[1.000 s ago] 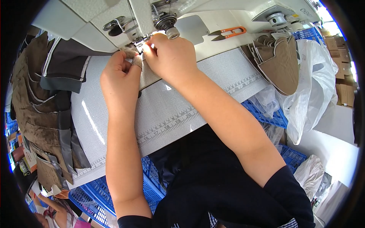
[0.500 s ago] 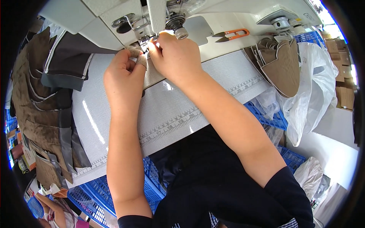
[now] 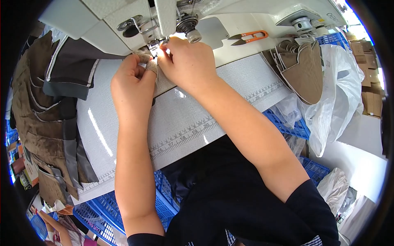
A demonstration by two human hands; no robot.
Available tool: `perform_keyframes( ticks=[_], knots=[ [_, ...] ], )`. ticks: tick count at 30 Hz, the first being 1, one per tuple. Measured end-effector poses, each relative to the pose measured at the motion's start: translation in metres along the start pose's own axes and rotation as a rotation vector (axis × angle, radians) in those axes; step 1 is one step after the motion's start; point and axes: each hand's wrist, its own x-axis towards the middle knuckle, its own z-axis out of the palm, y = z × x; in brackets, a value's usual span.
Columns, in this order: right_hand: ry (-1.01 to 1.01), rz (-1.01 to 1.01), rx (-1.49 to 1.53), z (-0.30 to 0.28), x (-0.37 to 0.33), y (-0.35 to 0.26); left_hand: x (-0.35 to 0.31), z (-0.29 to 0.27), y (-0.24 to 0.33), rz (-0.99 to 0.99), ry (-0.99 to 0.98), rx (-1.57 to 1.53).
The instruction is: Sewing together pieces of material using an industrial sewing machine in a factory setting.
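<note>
Both my hands are close together at the presser foot (image 3: 154,46) of a white sewing machine (image 3: 104,26). My left hand (image 3: 133,84) is closed, its thumb and index finger pinched together and wrapped in beige tape. Just right of the foot, my right hand (image 3: 188,63) has its fingers curled, thumb and index finger pressed together. What lies between the fingertips is hidden by the fingers and the foot. A dark brown cloth piece (image 3: 74,61) with a pale edge lies left of my left hand, its narrow end reaching toward the machine head.
Orange-handled thread snips (image 3: 250,37) lie on the machine bed. Overlapping brown cloth pieces (image 3: 41,127) cover the table's left end; stacked curved brown pieces (image 3: 303,74) sit at right. A ruler-marked white table top (image 3: 184,119) runs below my hands. A white plastic bag (image 3: 334,94) hangs beside blue crates (image 3: 299,127).
The whole view has shifted slightly. My hands stay at the presser foot in nearly the same closed pose.
</note>
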Motion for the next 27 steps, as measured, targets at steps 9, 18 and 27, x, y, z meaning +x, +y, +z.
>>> perform_keyframes(
  ticks=[9, 18, 27],
  knots=[
    [0.055, -0.024, -0.001, 0.0016, 0.0012, 0.0003, -0.0002, 0.0, 0.0002, 0.005, 0.009, 0.009],
    [0.058, -0.023, 0.0, 0.0016, 0.0012, 0.0011, -0.0006, -0.003, 0.0001, 0.028, -0.03, 0.071],
    [0.038, -0.024, 0.002, 0.0016, 0.0006, 0.0019, -0.0007, -0.0027, 0.0005, 0.022, -0.031, 0.079]
  ],
)
